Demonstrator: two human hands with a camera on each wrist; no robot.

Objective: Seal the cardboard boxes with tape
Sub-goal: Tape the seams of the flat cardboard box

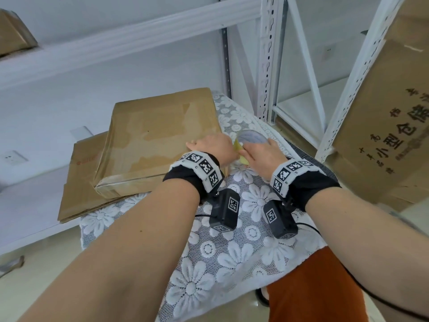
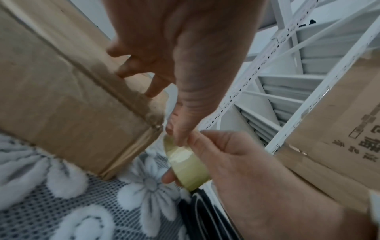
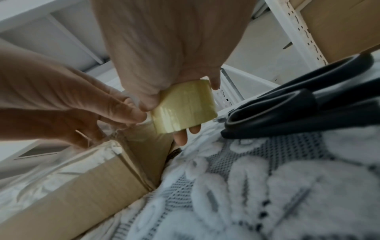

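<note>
A flat cardboard box (image 1: pixel 157 135) with glossy tape over its seams lies on the lace-covered table (image 1: pixel 232 256). My right hand (image 1: pixel 260 154) grips a roll of clear yellowish tape (image 1: pixel 251 137) just off the box's near right corner. The wrist views show the roll (image 2: pixel 189 165) (image 3: pixel 185 107) between the right thumb and fingers (image 3: pixel 180 138). My left hand (image 1: pixel 209 145) pinches the tape's free end at the roll's edge with thumb and forefinger (image 3: pixel 133 113). Its other fingers (image 2: pixel 152 92) rest on the box's top edge (image 2: pixel 133 91).
A flattened carton (image 1: pixel 79 182) lies under the box. Black scissors (image 3: pixel 287 105) lie on the cloth right of the roll. White metal shelving (image 1: pixel 269 66) stands behind the table. A large printed carton (image 1: pixel 383 112) sits on it at the right.
</note>
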